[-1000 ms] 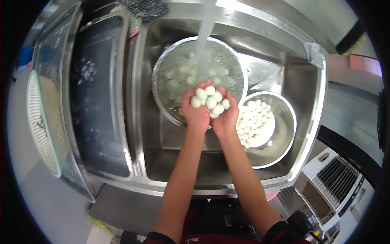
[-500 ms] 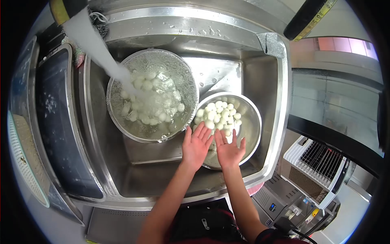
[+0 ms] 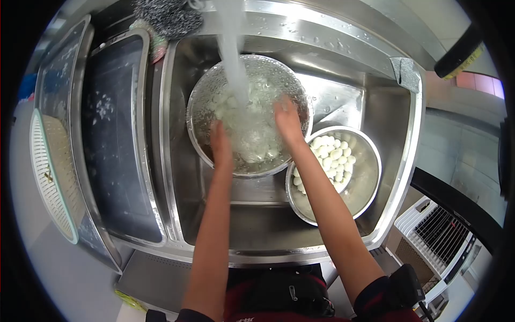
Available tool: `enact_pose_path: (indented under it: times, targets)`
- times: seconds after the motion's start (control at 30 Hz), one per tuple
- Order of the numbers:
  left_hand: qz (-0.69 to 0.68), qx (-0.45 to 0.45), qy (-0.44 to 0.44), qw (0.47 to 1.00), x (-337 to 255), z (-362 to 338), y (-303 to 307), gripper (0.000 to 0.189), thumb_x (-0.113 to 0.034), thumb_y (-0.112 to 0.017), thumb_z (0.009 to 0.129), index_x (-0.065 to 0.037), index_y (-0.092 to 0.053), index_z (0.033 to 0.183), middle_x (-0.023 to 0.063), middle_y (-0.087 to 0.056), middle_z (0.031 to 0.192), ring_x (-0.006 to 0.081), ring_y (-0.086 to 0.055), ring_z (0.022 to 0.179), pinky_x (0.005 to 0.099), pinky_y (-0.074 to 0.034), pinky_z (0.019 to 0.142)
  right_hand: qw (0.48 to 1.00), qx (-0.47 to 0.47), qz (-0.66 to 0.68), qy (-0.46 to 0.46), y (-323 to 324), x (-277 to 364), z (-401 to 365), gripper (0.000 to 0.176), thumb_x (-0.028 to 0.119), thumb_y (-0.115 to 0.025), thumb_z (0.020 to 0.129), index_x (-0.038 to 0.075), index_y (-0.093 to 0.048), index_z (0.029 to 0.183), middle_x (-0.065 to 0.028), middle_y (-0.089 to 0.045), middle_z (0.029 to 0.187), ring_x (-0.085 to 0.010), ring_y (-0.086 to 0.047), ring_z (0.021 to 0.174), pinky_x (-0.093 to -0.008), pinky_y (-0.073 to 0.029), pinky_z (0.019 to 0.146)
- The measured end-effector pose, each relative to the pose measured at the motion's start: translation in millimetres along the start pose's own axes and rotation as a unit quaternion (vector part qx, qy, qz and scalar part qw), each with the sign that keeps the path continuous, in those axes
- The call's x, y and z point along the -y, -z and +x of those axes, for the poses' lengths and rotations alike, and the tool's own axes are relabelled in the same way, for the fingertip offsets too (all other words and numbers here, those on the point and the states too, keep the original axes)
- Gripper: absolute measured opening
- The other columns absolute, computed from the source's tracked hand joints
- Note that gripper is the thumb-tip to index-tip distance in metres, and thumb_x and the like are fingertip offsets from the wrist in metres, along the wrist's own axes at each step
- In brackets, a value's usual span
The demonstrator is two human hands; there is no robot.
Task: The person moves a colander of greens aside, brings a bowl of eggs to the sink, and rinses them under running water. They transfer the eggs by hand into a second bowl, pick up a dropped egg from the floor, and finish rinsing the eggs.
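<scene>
A stream of water pours into a large metal bowl in the sink, over pale round balls blurred by bubbles. My left hand is at the bowl's near left part, its fingers smeared and partly hidden. On the bowl's right side, my right hand reaches over the rim, fingertips at the churning water; whether it holds anything is unclear. A smaller metal bowl stands to the right, holding many white balls, partly behind my right forearm.
The metal sink surrounds both bowls. Dark trays and a white-green basket stand at the left. A steel scrubber lies by the back left corner. A grey cloth hangs at the back right corner.
Both hands have moved from above the smaller bowl, where they were open with palms up, left and forward to the large bowl. The view has shifted, so the sink appears further right.
</scene>
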State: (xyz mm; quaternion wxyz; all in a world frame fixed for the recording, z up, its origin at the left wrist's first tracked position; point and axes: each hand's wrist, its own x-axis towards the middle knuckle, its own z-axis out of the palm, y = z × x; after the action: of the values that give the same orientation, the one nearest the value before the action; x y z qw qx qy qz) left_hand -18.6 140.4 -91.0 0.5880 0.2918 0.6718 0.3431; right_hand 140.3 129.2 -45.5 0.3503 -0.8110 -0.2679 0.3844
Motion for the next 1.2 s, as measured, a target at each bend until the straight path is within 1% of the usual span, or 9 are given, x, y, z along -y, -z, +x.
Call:
enact_pose_path:
  times: [0.1,0.17,0.23,0.33,0.5,0.6,0.67,0.8,1.2]
  targets:
    - [-0.103,0.008,0.054,0.993,7.3,-4.9,-11.3,0.049,-0.038,-0.037,0.083,-0.003,-0.039,0.117,0.009,-0.045,0.113,0.0209,-0.044,0.101,0.0307,-0.034,0.086,0.964,0.052,0.197,-0.171,-12.6,-22.8,-7.3,0.044,0.025,-0.042,0.081,-0.002,-0.04,0.115,-0.0169,-0.042,0.117,-0.0255,-0.04,0.106,-0.0322,-0.033,0.087]
    - [-0.144,-0.01,0.08,0.986,-2.6,-13.5,-18.7,0.047,-0.039,-0.038,0.083,-0.003,-0.042,0.114,0.0086,-0.047,0.11,0.0209,-0.046,0.098,0.03,-0.037,0.083,0.947,0.054,0.246,-0.199,-17.6,-23.5,-17.6,0.049,0.031,-0.039,0.083,-0.001,-0.036,0.119,-0.0157,-0.04,0.119,-0.0255,-0.041,0.106,-0.034,-0.034,0.087]
    - [-0.168,0.026,0.151,0.974,-14.2,-18.4,-21.5,0.043,-0.039,-0.042,0.081,-0.006,-0.047,0.107,0.0076,-0.049,0.103,0.0205,-0.05,0.091,0.0301,-0.04,0.079,0.838,0.134,0.438,-0.297,-18.5,-20.4,-28.3,0.052,0.037,-0.037,0.083,0.001,-0.034,0.12,-0.0142,-0.042,0.118,-0.0245,-0.041,0.106,-0.035,-0.035,0.086]
    - [-0.251,0.086,0.137,0.954,-23.4,-24.0,-19.3,0.043,-0.033,-0.049,0.079,-0.002,-0.047,0.108,0.0085,-0.05,0.104,0.0189,-0.048,0.093,0.0294,-0.039,0.08,0.806,0.17,0.443,-0.355,-25.9,-19.3,-33.7,0.049,0.043,-0.034,0.084,0.005,-0.04,0.114,-0.013,-0.046,0.11,-0.0259,-0.047,0.098,-0.0395,-0.038,0.085]
    - [-0.315,0.109,0.199,0.921,-51.2,-32.6,-29.8,0.039,-0.03,-0.052,0.077,-0.001,-0.049,0.103,0.0087,-0.052,0.098,0.0198,-0.05,0.09,0.0299,-0.04,0.079,0.726,0.206,0.59,-0.287,-24.5,7.9,-54.4,0.048,0.044,-0.033,0.084,0.007,-0.043,0.112,-0.0103,-0.048,0.109,-0.0246,-0.047,0.098,-0.0378,-0.037,0.085]
    - [-0.356,0.08,0.193,0.911,-59.6,-37.5,-37.1,0.039,-0.03,-0.047,0.079,0.0,-0.049,0.104,0.0113,-0.052,0.1,0.022,-0.051,0.091,0.0321,-0.04,0.081,0.685,0.165,0.696,-0.14,-24.5,7.2,-54.1,0.045,0.04,-0.036,0.082,0.006,-0.044,0.11,-0.0092,-0.047,0.111,-0.0231,-0.044,0.103,-0.0359,-0.033,0.09]
    - [-0.437,0.226,0.119,0.862,-56.2,-40.6,-38.7,0.044,-0.032,-0.038,0.082,0.002,-0.043,0.109,0.0159,-0.047,0.11,0.0262,-0.047,0.099,0.0348,-0.036,0.088,0.666,0.15,0.714,-0.155,-10.5,8.0,-59.5,0.045,0.041,-0.037,0.081,0.006,-0.044,0.11,-0.0088,-0.046,0.112,-0.023,-0.043,0.104,-0.0361,-0.032,0.09]
    - [-0.452,0.274,0.134,0.838,-56.0,-73.1,-53.6,0.053,-0.036,-0.022,0.085,0.002,-0.028,0.122,0.0187,-0.028,0.127,0.0299,-0.029,0.117,0.0397,-0.021,0.099,0.642,0.095,0.739,-0.179,28.3,3.5,-79.8,0.046,0.042,-0.04,0.078,0.005,-0.046,0.106,-0.0087,-0.047,0.11,-0.0226,-0.043,0.103,-0.0361,-0.032,0.089]
    - [-0.38,0.336,0.306,0.805,-9.7,-165.2,-80.7,0.061,-0.043,-0.023,0.086,0.005,-0.026,0.123,0.0137,-0.028,0.128,0.0227,-0.024,0.12,0.0336,-0.017,0.1,0.639,-0.013,0.751,-0.165,119.6,-43.0,-150.8,0.055,0.047,-0.03,0.083,0.01,-0.03,0.123,-0.0091,-0.029,0.128,-0.025,-0.028,0.117,-0.0413,-0.02,0.097]
